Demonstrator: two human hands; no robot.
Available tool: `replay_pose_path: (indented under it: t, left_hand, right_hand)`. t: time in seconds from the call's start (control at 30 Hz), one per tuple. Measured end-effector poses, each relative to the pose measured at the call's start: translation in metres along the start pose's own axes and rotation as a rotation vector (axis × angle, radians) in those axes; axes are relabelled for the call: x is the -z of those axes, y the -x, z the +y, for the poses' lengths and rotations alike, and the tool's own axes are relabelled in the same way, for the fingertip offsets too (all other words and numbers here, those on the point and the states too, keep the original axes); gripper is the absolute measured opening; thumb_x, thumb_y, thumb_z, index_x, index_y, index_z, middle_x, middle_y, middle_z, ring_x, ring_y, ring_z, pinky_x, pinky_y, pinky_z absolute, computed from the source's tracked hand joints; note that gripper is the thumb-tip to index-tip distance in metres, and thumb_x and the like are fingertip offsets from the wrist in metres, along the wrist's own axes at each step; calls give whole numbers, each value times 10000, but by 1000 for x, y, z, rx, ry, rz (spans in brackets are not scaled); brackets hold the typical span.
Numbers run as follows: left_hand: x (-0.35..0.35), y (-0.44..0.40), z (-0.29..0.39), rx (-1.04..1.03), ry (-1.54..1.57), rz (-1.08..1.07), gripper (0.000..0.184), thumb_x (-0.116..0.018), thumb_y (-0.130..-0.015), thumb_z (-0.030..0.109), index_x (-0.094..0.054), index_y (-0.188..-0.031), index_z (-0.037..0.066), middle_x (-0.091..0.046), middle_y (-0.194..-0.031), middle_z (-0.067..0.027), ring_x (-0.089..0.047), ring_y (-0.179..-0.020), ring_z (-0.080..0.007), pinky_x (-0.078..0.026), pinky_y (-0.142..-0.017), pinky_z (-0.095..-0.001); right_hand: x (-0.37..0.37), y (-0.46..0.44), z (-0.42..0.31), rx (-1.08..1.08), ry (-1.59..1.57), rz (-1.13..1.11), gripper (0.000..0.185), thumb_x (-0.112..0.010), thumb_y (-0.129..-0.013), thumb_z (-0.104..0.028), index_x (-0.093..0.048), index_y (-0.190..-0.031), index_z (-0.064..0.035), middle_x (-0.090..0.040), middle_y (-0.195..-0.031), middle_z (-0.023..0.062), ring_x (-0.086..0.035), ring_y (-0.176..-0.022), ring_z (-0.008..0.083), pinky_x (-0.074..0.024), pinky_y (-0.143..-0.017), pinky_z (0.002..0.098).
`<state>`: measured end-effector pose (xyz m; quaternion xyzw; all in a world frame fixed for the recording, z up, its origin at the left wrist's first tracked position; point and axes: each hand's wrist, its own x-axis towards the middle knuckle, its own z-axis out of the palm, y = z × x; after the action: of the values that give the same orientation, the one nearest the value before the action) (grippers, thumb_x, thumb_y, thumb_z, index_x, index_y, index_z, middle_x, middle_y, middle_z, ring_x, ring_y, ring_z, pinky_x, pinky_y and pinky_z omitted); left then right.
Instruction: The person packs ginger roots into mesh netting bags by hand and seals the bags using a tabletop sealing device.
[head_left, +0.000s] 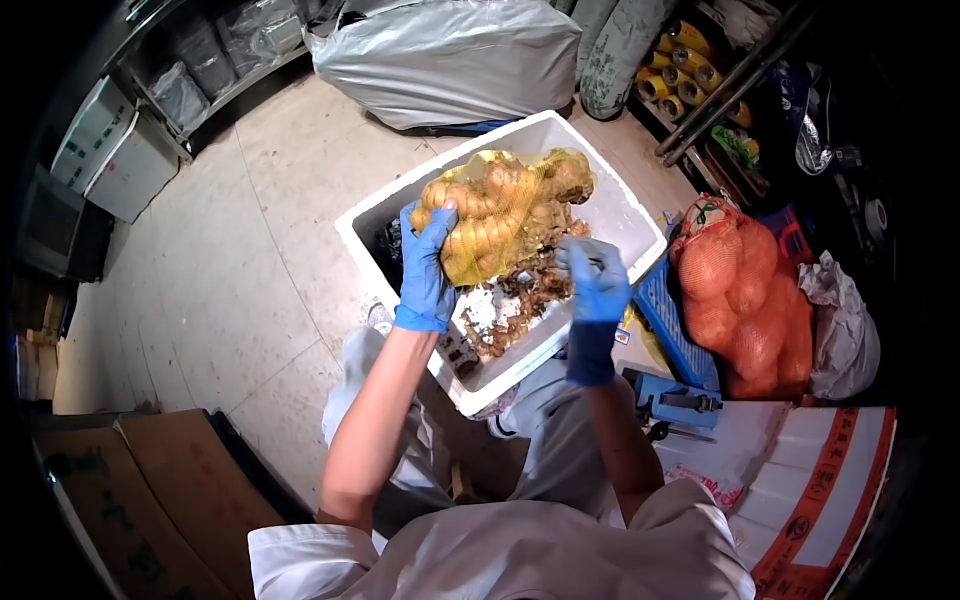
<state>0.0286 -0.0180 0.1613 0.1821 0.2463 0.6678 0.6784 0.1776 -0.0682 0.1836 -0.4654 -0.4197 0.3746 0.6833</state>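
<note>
A white foam box (395, 192) stands between and beyond the knees, with brown scraps (490, 340) and dark bits at its bottom. My left hand (427, 270), in a blue glove, grips the left end of a yellow net bag of ginger (490, 215) held over the box. The thumb lies on top of the net. My right hand (595, 278), also gloved in blue, is over the box's right side, just below the bag's right end. Its fingers are bent and blurred, and whether something small is between them cannot be made out.
Right of the box are a blue crate (675, 325), a red net sack of round produce (745, 300) and a white carton (800, 480). A silver-wrapped bundle (450, 60) lies beyond. Brown cardboard (170, 500) is at lower left, white boxes (130, 160) at upper left.
</note>
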Motion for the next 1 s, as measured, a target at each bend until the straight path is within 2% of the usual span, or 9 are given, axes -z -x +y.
replay_pose_path:
  t: [0.17,0.4,0.5,0.6,0.67,0.73,0.87,0.9,1.0]
  left_hand:
    - [9,-3,-4,-35,116,32,286,-595,-763,120,-411,-975,68,-493,-933,-59,-525,-854,-138,-469,-753,-284]
    - [20,-6,2,21,129,89,284,-572,-772,108,-449,-1017,31,-539,-937,-84,-572,-823,-179,-504,-696,-294]
    - [21,-5,5,64,201,93,248,-554,-778,115,-491,-993,10,-570,-904,-100,-599,-761,-201,-518,-657,-302]
    - [18,-2,7,78,210,91,231,-543,-785,123,-506,-981,8,-577,-893,-105,-603,-745,-198,-520,-650,-303]
    - [17,-1,4,81,218,101,224,-540,-787,127,-512,-974,7,-580,-887,-106,-604,-739,-196,-522,-645,-305]
    - [18,-2,1,64,179,60,221,-538,-790,137,-518,-967,6,-582,-880,-107,-604,-740,-195,-526,-637,-313]
    - [18,-1,-1,54,196,114,217,-551,-784,135,-519,-954,5,-579,-878,-103,-605,-740,-194,-524,-644,-317]
    - [20,-2,-2,85,243,113,209,-558,-777,120,-517,-949,9,-577,-874,-98,-604,-749,-199,-526,-642,-321]
    - [23,-5,3,61,238,119,231,-564,-772,117,-504,-973,22,-572,-888,-95,-603,-757,-205,-529,-639,-328]
  right_hand:
    - [-33,-2,26,71,282,25,221,-640,-717,-67,-510,-877,14,-534,-808,74,-509,-728,141,-428,-671,244]
    - [-34,-6,9,562,680,-247,154,-568,-768,-59,-511,-879,32,-525,-770,102,-508,-724,186,-420,-650,273]
    - [-33,-7,2,-63,-117,-263,104,-420,-868,-101,-476,-842,-18,-524,-709,31,-508,-683,129,-431,-602,262]
    - [-16,-15,14,-241,-337,-610,116,-401,-878,-114,-464,-845,-22,-545,-720,33,-522,-676,115,-427,-615,232]
    - [-16,-13,16,-366,-332,-603,128,-482,-847,-139,-489,-849,-11,-558,-737,42,-526,-659,105,-427,-619,217]
    - [-35,-4,-2,-440,92,-577,183,-586,-788,-172,-514,-830,-9,-553,-714,42,-516,-636,104,-425,-611,220]
    - [-20,-13,5,-463,439,-967,245,-656,-706,-137,-549,-899,-28,-560,-750,43,-528,-685,128,-421,-644,253]
    - [-19,-18,4,161,548,-1092,226,-591,-756,-157,-546,-949,-46,-557,-762,65,-535,-709,179,-417,-675,285]
    - [-22,-21,-31,225,552,-992,209,-501,-817,-194,-540,-971,-57,-549,-811,91,-523,-759,222,-404,-710,300]
